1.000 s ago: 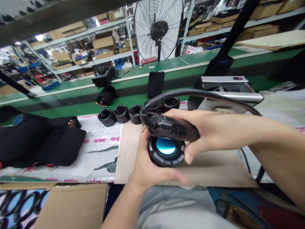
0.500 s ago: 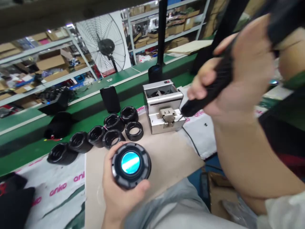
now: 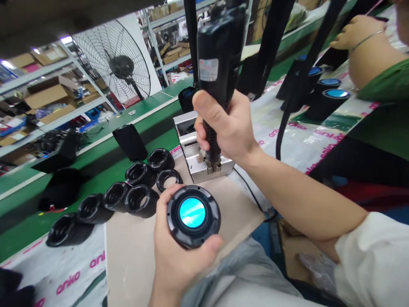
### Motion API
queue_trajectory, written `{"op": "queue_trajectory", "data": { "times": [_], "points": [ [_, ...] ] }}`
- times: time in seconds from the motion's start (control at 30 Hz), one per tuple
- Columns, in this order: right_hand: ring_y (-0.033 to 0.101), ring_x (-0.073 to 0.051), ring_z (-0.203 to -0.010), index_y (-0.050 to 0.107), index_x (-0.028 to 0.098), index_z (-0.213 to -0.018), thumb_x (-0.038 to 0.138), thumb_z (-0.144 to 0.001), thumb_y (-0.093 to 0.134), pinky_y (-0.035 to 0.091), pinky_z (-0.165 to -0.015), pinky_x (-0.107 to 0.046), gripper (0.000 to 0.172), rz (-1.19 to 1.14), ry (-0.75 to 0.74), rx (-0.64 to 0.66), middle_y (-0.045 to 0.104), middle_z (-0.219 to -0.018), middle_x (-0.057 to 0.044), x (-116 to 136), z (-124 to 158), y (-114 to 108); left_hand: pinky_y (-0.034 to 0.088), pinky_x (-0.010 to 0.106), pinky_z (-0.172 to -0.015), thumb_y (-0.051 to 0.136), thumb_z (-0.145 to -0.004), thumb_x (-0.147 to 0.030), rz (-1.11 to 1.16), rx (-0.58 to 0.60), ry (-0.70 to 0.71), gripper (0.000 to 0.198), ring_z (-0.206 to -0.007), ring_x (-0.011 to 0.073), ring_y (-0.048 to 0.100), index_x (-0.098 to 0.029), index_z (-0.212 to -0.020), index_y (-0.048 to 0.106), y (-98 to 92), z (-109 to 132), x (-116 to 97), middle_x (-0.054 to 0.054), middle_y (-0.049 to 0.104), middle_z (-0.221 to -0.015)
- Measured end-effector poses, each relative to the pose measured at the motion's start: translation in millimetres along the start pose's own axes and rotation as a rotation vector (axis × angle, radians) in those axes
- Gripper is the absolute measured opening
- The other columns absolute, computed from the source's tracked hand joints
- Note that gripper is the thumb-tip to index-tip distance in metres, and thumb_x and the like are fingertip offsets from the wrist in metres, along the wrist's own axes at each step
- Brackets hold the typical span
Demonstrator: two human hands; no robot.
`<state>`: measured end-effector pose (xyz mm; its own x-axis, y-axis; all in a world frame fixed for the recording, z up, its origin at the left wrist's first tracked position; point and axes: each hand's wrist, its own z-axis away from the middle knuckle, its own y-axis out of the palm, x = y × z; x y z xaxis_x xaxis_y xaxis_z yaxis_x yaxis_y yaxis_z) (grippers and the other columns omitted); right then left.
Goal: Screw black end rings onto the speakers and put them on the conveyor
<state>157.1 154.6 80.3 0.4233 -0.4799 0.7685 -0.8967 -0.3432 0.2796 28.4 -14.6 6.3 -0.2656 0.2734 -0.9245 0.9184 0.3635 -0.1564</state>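
My left hand (image 3: 179,251) is wrapped round a black round housing (image 3: 212,204) with a shiny blue lens in its middle, face up over the brown board. My right hand (image 3: 234,128) grips a black electric screwdriver (image 3: 217,55) upright, a label on its body. The screwdriver's lower end is at the front pickup of a silver screw feeder (image 3: 191,147); my hand covers part of the feeder, and the bit tip is hard to make out. Several black rings (image 3: 140,199) stand left of the feeder, near my left hand.
A brown board (image 3: 134,256) lies under the work on a green bench (image 3: 99,166). A cable runs down right of the feeder. At the right, a co-worker's arm (image 3: 367,36) is near several black cylinders (image 3: 322,102) with blue tops. A fan (image 3: 121,66) stands behind.
My right hand has brought the screwdriver left and turned it upright onto the feeder's front. My left hand still holds the housing, now slightly farther right in view. The camera view has shifted.
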Motion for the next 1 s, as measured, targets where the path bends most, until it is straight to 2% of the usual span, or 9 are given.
{"op": "queue_trajectory", "data": {
  "times": [0.23, 0.3, 0.43, 0.57, 0.63, 0.7, 0.8, 0.9, 1.0],
  "points": [
    [0.043, -0.011, -0.034, 0.049, 0.022, -0.081, 0.068, -0.08, 0.086, 0.03, -0.029, -0.026, 0.059, -0.079, 0.136, -0.016, 0.048, -0.051, 0.007, -8.3, 6.8, -4.8, 0.067, 0.026, -0.088, 0.101, -0.069, -0.038, 0.114, 0.031, -0.002, 0.073, -0.104, 0.0209, 0.084, -0.025, -0.131, 0.065, 3.1, -1.7, 1.2, 0.003, 0.083, -0.124],
    [0.043, -0.012, -0.033, 0.051, 0.021, -0.082, 0.069, -0.081, 0.084, 0.03, -0.029, -0.028, 0.058, -0.107, 0.125, -0.011, 0.05, -0.051, 0.006, 3.4, 7.6, -3.1, 0.067, 0.026, -0.087, 0.103, -0.067, -0.038, 0.127, 0.03, -0.007, 0.076, -0.102, 0.0206, 0.085, -0.025, -0.131, 0.065, 2.8, -1.2, 1.9, 0.002, 0.084, -0.12],
    [0.046, -0.008, -0.043, 0.055, 0.019, -0.088, 0.07, -0.092, 0.073, 0.036, -0.036, -0.026, 0.054, -0.144, -0.087, -0.045, 0.049, -0.058, 0.006, 48.3, -2.0, 14.1, 0.067, 0.026, -0.085, 0.106, -0.06, -0.037, 0.136, 0.02, -0.001, 0.081, -0.098, 0.0205, 0.084, -0.024, -0.129, 0.065, 3.1, -2.8, 1.6, 0.001, 0.084, -0.114],
    [0.043, -0.007, -0.039, 0.043, 0.021, -0.085, 0.08, -0.099, 0.049, 0.04, -0.037, -0.024, 0.061, -0.132, 0.034, 0.185, 0.044, -0.054, 0.008, 83.0, -9.4, 35.5, 0.066, 0.026, -0.087, 0.105, -0.061, -0.038, 0.126, 0.013, -0.001, 0.078, -0.097, 0.0203, 0.083, -0.023, -0.126, 0.065, 3.4, -5.4, 0.1, 0.001, 0.083, -0.112],
    [0.042, -0.007, -0.038, 0.037, 0.022, -0.083, 0.084, -0.099, 0.04, 0.041, -0.037, -0.024, 0.064, -0.117, 0.015, 0.264, 0.042, -0.054, 0.007, 86.4, -7.9, 39.5, 0.065, 0.027, -0.086, 0.104, -0.061, -0.038, 0.127, 0.022, -0.004, 0.077, -0.096, 0.0203, 0.083, -0.023, -0.125, 0.065, 3.1, -6.0, -0.8, 0.001, 0.083, -0.111],
    [0.044, -0.006, -0.041, 0.041, 0.022, -0.085, 0.088, -0.097, 0.038, 0.042, -0.04, -0.023, 0.068, -0.113, -0.058, 0.365, 0.044, -0.06, 0.006, 84.3, -5.1, 39.0, 0.065, 0.027, -0.086, 0.105, -0.059, -0.038, 0.134, 0.028, -0.007, 0.078, -0.096, 0.0206, 0.083, -0.023, -0.124, 0.064, 2.8, -6.4, -1.5, 0.001, 0.083, -0.11],
    [0.048, -0.007, -0.043, 0.051, 0.022, -0.095, 0.091, -0.093, 0.042, 0.043, -0.042, -0.021, 0.07, -0.074, -0.037, 0.384, 0.048, -0.062, 0.006, 81.3, -3.2, 37.4, 0.065, 0.028, -0.088, 0.106, -0.058, -0.037, 0.142, 0.031, -0.005, 0.079, -0.097, 0.021, 0.083, -0.023, -0.124, 0.064, 2.4, -7.0, -2.2, 0.001, 0.083, -0.11],
    [0.047, -0.013, -0.038, 0.05, 0.022, -0.109, 0.09, -0.092, 0.049, 0.043, -0.036, -0.025, 0.069, -0.022, 0.118, 0.351, 0.049, -0.052, 0.007, 81.8, -6.1, 41.3, 0.065, 0.029, -0.087, 0.104, -0.06, -0.036, 0.14, 0.031, 0.0, 0.077, -0.097, 0.0217, 0.083, -0.023, -0.124, 0.063, 2.4, -7.4, -2.4, 0.001, 0.083, -0.109],
    [0.048, -0.015, -0.038, 0.053, 0.024, -0.123, 0.088, -0.091, 0.054, 0.042, -0.035, -0.027, 0.071, -0.104, 0.21, 0.5, 0.05, -0.053, 0.007, 79.6, -8.5, 46.5, 0.066, 0.029, -0.082, 0.1, -0.063, -0.034, 0.119, 0.028, 0.007, 0.072, -0.091, 0.0215, 0.083, -0.024, -0.123, 0.062, 2.5, -7.4, -2.1, 0.001, 0.083, -0.105]
  ]
}}
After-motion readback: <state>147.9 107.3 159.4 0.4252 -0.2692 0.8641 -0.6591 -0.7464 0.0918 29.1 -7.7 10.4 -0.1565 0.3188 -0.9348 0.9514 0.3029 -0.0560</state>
